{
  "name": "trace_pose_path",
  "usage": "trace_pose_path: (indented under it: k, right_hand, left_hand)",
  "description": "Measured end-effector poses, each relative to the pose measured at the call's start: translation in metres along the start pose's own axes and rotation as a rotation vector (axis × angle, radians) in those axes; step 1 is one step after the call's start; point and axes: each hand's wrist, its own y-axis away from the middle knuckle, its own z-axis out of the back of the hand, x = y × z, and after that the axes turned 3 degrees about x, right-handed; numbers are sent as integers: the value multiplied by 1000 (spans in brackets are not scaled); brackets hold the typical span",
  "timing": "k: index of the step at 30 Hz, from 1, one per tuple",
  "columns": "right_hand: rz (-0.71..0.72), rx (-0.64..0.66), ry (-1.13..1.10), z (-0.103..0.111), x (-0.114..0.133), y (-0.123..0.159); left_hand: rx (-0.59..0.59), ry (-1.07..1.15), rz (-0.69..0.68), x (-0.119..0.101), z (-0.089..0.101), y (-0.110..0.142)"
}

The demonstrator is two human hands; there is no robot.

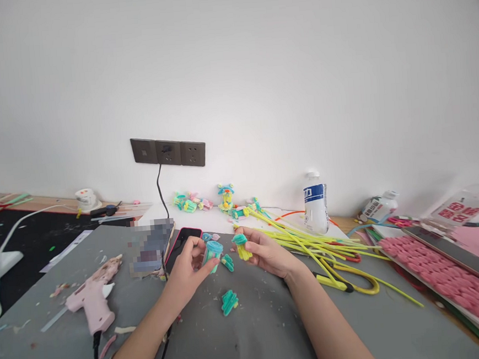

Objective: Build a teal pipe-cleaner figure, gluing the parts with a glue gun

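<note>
My left hand is closed around a light-blue and teal cylinder of coiled pipe cleaner, held upright by thumb and fingers. Between the thumb and fingers of my right hand is a small yellow and green pipe-cleaner piece, its green part on top. The two pieces are a short gap apart above the grey mat. Near my left thumb lies a small teal pipe-cleaner piece. Closer to me on the mat rests another teal and green pipe-cleaner piece.
A pink glue gun lies left, its cord beneath my left forearm. Yellow pipe cleaners and yellow-handled pliers or cutters lie right. Behind stand a bottle and pipe-cleaner figures. A phone lies beyond my left hand.
</note>
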Motion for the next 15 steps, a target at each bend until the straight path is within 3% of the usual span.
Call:
trace_pose_path:
  k: [6,15]
  right_hand:
    - [38,87,-60,-3,6,2]
    - [51,35,-138,-2,-1,-1]
  left_hand:
    - [-17,-70,-7,0,1,1]
    - [31,-655,-67,-2,1,3]
